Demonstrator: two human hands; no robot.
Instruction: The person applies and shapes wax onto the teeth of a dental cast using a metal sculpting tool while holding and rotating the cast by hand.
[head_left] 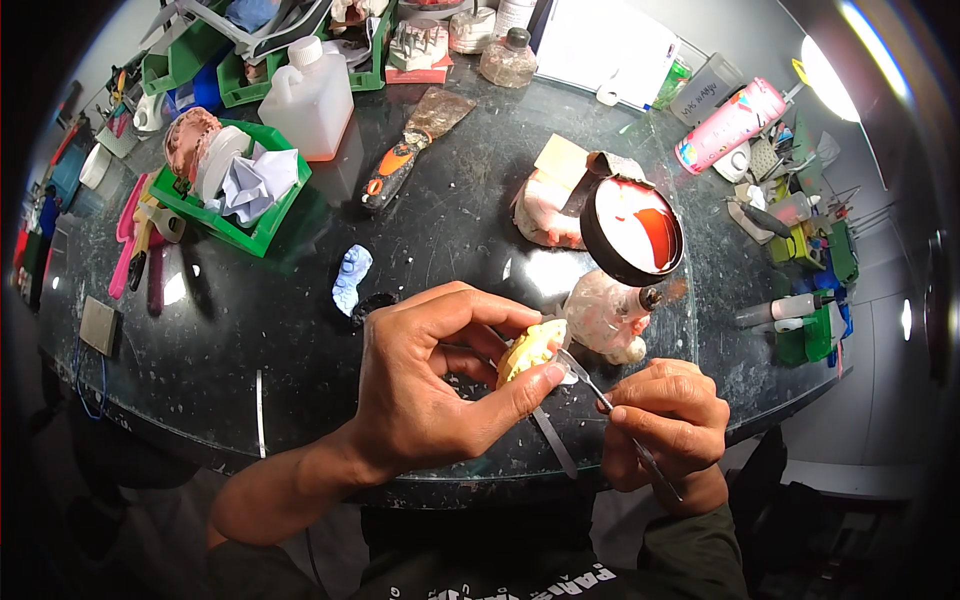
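Between the fingertips and thumb of my left hand is a small yellow dental cast, with a pink patch on its right side. My right hand pinches a thin metal wax carver like a pen. Its flat tip meets or nearly meets the cast's right edge; contact is hard to tell. Just beyond the hands stands a faceted glass spirit burner, with a faint orange glow at its wick. Above the burner is a round black pan containing red wax. A flat metal strip lies below the cast.
A blue moulded piece lies left of the hands. Farther off are an orange-handled scraper, a green bin with casts and paper, a plastic jug, and a pink-white block. Several tools crowd the right edge.
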